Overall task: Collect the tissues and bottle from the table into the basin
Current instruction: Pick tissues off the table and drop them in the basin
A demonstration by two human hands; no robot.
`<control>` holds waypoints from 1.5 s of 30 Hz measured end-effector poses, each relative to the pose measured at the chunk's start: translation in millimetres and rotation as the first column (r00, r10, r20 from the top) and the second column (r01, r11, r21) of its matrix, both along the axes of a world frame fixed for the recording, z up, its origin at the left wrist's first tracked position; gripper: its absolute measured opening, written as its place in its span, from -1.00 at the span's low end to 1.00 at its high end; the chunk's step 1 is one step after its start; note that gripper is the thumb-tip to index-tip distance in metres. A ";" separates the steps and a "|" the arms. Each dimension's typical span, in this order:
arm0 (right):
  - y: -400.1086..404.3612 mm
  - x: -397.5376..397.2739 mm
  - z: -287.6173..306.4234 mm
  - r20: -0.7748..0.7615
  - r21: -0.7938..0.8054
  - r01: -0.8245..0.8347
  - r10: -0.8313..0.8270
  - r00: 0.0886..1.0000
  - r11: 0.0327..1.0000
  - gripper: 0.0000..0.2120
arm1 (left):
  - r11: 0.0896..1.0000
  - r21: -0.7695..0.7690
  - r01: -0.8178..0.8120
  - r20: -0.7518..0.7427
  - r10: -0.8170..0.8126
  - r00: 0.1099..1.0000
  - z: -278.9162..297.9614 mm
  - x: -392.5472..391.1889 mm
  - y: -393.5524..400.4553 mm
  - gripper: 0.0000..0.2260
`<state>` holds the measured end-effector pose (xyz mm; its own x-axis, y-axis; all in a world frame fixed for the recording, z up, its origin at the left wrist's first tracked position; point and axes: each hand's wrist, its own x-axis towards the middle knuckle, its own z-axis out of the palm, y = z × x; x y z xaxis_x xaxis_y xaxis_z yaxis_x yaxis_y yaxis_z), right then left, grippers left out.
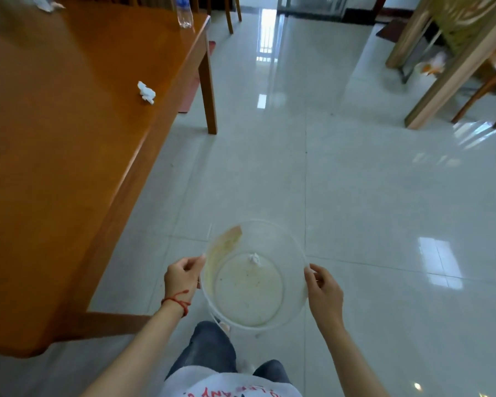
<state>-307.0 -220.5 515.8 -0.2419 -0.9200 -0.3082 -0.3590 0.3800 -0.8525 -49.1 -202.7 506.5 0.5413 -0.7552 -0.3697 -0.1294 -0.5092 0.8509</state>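
Both hands, left (184, 275) and right (322, 285), grip the basin (295, 305) rim beside the tabletop (55, 138), one tissue (254, 258) inside; next, seemingly, carry it toward the crumpled tissue (146, 92) and far-end bottle (184, 10).

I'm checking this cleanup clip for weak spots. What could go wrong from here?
Both hands, left and right, hold the basin by its rim, so picking up a tissue means a one-handed hold that may tip. The bottle stands upright near the table corner and could be knocked off.
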 end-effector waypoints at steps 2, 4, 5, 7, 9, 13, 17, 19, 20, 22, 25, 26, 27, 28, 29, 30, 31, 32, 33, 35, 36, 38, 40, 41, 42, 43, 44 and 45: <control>-27.8 4.9 -2.7 -0.002 -0.009 0.021 -0.021 1.000 1.000 -0.92 | 1.000 -0.018 0.010 -0.002 -0.010 1.000 -1.7 5.3 -31.4 -0.84; -58.0 12.6 -5.3 -0.004 -0.013 0.046 -0.046 0.999 0.999 -0.90 | 1.000 -0.022 0.021 -0.010 -0.021 1.000 -2.8 13.2 -65.7 -0.84; -74.0 17.1 -5.0 -0.001 -0.015 0.055 -0.055 0.998 0.998 -0.90 | 0.999 -0.020 0.030 -0.012 -0.030 0.999 -2.3 17.6 -84.0 -0.83; -106.7 25.9 -3.8 0.006 -0.019 0.063 -0.063 0.998 0.998 -0.89 | 0.999 -0.019 0.040 -0.013 -0.040 0.999 -1.1 27.0 -119.2 -0.83; -138.0 34.1 -1.6 0.006 -0.023 0.065 -0.065 0.998 0.998 -0.89 | 0.998 -0.031 0.047 -0.015 -0.048 0.999 2.7 36.0 -152.1 -0.84; -193.9 47.2 4.2 0.006 -0.040 0.073 -0.073 0.997 0.997 -0.88 | 0.996 -0.041 0.075 0.000 -0.075 0.997 8.1 49.8 -212.5 -0.84; -242.3 48.5 9.6 0.013 -0.044 0.071 -0.071 0.997 0.996 -0.92 | 0.998 -0.035 0.057 -0.003 -0.057 0.998 4.9 51.6 -262.5 -0.82; -269.5 44.5 10.2 0.007 -0.046 0.063 -0.063 0.998 0.997 -0.94 | 0.998 -0.029 0.048 -0.012 -0.049 0.999 3.7 47.4 -286.4 -0.83; -284.4 42.1 9.3 0.005 -0.045 0.054 -0.054 0.999 0.997 -0.94 | 0.999 -0.026 0.044 -0.016 -0.045 0.999 2.7 44.4 -298.7 -0.83; -314.4 36.1 6.3 0.007 -0.039 0.037 -0.037 0.999 0.999 -0.94 | 0.999 -0.016 0.028 -0.016 -0.028 0.999 0.4 37.8 -323.9 -0.83; -364.3 26.4 1.2 0.017 -0.034 0.011 -0.010 1.000 0.999 -0.93 | 1.000 -0.010 -0.017 -0.012 0.017 1.000 -4.1 27.4 -363.0 -0.83; -381.1 22.8 0.4 0.014 -0.029 -0.010 0.010 1.000 1.000 -0.91 | 0.999 -0.013 -0.031 -0.013 0.031 0.999 -4.5 23.3 -375.2 -0.82; -398.3 19.2 0.1 0.010 -0.025 -0.034 0.035 0.999 0.999 -0.88 | 0.999 -0.017 -0.042 -0.011 0.042 0.999 -3.9 19.0 -387.7 -0.82; -414.7 15.4 0.2 0.004 -0.021 -0.057 0.057 0.998 0.998 -0.86 | 0.998 -0.018 -0.055 -0.007 0.055 0.998 -3.2 15.0 -399.5 -0.82; -430.5 12.0 1.0 0.000 -0.019 -0.075 0.075 0.997 0.997 -0.84 | 0.997 -0.018 -0.071 -0.006 0.071 0.997 -2.0 11.4 -410.6 -0.81; -446.4 9.1 2.0 -0.003 -0.021 -0.094 0.094 0.996 0.995 -0.82 | 0.996 -0.021 -0.089 -0.006 0.089 0.996 -1.2 8.4 -421.7 -0.81; -462.7 6.7 3.4 -0.007 -0.023 -0.114 0.114 0.993 0.993 -0.80 | 0.994 -0.025 -0.106 -0.007 0.106 0.994 -0.4 6.0 -432.8 -0.82; -479.3 5.1 5.1 -0.011 -0.024 -0.132 0.132 0.991 0.991 -0.79 | 0.992 -0.024 -0.122 -0.008 0.122 0.992 0.1 3.8 -443.9 -0.82; -495.2 4.0 6.0 -0.013 -0.022 -0.148 0.148 0.989 0.989 -0.79 | 0.990 -0.020 -0.139 -0.009 0.139 0.990 0.3 2.0 -454.1 -0.82; -522.1 4.4 7.1 -0.009 -0.017 -0.175 0.174 0.985 0.984 -0.79 | 0.985 -0.016 -0.173 -0.018 0.172 0.985 -0.2 0.1 -471.2 -0.82; -533.9 5.7 6.8 -0.005 -0.017 -0.186 0.186 0.983 0.982 -0.79 | 0.981 -0.016 -0.191 -0.025 0.191 0.981 -1.1 0.2 -478.9 -0.82; -556.2 10.0 5.0 -0.003 -0.020 -0.208 0.208 0.978 0.978 -0.78 | 0.974 -0.015 -0.226 -0.033 0.226 0.974 -2.9 2.3 -493.4 -0.81; -578.8 16.9 1.8 -0.014 -0.019 -0.247 0.247 0.969 0.969 -0.77 | 0.968 -0.013 -0.250 -0.035 0.249 0.968 -4.6 7.2 -508.3 -0.82; -590.1 21.6 -0.2 -0.020 -0.014 -0.264 0.264 0.964 0.964 -0.77 | 0.966 -0.012 -0.259 -0.034 0.258 0.965 -5.7 10.9 -516.0 -0.82; -601.5 27.4 -1.9 -0.022 -0.007 -0.278 0.277 0.960 0.961 -0.76 | 0.963 -0.009 -0.270 -0.033 0.269 0.963 -6.9 15.6 -524.4 -0.82; -612.4 33.9 -3.2 -0.022 -0.003 -0.290 0.290 0.957 0.957 -0.76 | 0.960 -0.007 -0.281 -0.031 0.281 0.959 -8.2 20.8 -532.5 -0.82; -623.3 41.0 -5.2 -0.022 -0.001 -0.301 0.301 0.953 0.954 -0.76 | 0.956 -0.007 -0.294 -0.028 0.293 0.956 -10.0 26.7 -540.8 -0.82; -634.3 48.9 -6.9 -0.020 -0.001 -0.312 0.312 0.950 0.950 -0.76 | 0.952 -0.006 -0.306 -0.022 0.306 0.952 -11.8 33.3 -549.3 -0.81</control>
